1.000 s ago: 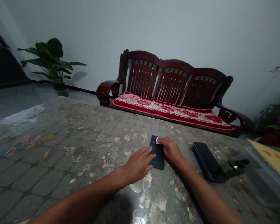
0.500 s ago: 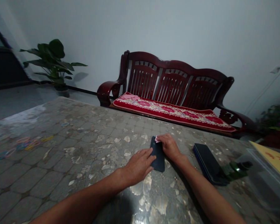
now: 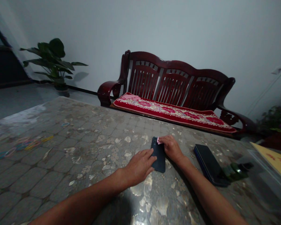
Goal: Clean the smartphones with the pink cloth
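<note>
- The dark blue-grey, flat rectangular phone [image 3: 160, 156] lies back up on the grey, floral-patterned tabletop [image 3: 103, 134], between the 2 hands.
- The left hand [image 3: 140, 167] rests over the phone's left edge, its fingers spread flat, not gripping.
- The right hand [image 3: 170, 147] has its fingers closed on a small pale-pink cloth [image 3: 158, 141] at the phone's camera end.
- The step in hand looks like wiping that end.
- The next stroke seems to call for light pressure, with the left hand bracing against sliding.

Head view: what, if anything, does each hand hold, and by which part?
Right hand: the pink scrap, by its right side. Left hand: rests on the phone, no grip visible.
</note>
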### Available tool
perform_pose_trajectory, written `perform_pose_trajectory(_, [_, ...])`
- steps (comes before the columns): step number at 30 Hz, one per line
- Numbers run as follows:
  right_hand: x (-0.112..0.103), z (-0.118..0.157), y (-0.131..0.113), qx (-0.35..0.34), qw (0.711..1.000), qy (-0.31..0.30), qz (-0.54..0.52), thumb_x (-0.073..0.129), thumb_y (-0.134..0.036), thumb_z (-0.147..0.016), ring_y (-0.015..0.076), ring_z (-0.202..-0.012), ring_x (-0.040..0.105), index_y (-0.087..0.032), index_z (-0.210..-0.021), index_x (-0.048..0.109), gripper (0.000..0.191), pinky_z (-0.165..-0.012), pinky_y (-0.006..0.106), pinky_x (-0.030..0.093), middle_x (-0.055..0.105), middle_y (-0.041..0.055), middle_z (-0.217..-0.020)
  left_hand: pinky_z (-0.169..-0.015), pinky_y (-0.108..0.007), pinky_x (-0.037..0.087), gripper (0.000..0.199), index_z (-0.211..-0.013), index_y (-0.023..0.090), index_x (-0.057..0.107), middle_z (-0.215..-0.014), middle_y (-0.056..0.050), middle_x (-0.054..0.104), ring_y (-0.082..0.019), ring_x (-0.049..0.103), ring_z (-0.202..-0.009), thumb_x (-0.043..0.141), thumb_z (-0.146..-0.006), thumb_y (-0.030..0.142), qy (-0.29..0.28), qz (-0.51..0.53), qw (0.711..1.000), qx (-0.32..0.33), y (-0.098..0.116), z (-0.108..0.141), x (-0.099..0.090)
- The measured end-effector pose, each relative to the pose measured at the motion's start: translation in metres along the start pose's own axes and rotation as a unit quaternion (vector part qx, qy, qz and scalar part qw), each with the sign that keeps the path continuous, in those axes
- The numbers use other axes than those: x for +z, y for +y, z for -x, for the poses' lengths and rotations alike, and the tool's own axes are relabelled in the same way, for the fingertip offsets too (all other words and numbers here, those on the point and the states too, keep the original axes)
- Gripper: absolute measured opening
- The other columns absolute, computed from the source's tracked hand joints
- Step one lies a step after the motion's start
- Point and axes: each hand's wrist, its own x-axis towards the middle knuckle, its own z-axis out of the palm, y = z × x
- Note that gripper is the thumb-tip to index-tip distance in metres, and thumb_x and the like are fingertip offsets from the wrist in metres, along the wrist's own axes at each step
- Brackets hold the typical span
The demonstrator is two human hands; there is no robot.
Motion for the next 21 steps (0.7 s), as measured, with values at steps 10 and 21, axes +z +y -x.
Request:
perform_pose_trajectory(10, [-0.005, 0.003, 0.002, 0.014, 0.998, -0.02, -0.052, 0.044, 0.005, -0.07, 0.0204, -0.093, 0.068, -0.023, -0.091, 0.077, 0.048, -0.088, 0.037, 0.054, 0.078, 0.0038, -0.094, -0.109, -0.048, 0.045, 0.038, -0.129, 0.02, 0.06, -0.146, -0.017, 0.054, -0.033, 0.053, -0.132, 0.065, -0.091, 0.025, 0.019, 0.021, 1.0, 0.002, -0.003, 0.002, 0.006])
perform_pose_trajectory(21, [0.012, -0.035, 0.004, 0.086, 0.995, -0.05, -0.001, 0.044, 0.006, -0.069, 0.0201, -0.086, 0.067, -0.023, -0.081, 0.078, 0.045, -0.086, 0.033, 0.05, 0.077, 0.0015, -0.084, -0.108, -0.047, 0.046, 0.04, -0.128, 0.018, 0.061, -0.143, -0.018, 0.056, -0.033, 0.055, -0.13, 0.068, -0.09, 0.026, 0.004, 0.012, 1.0, 0.0, 0.0, -0.001, 0.001])
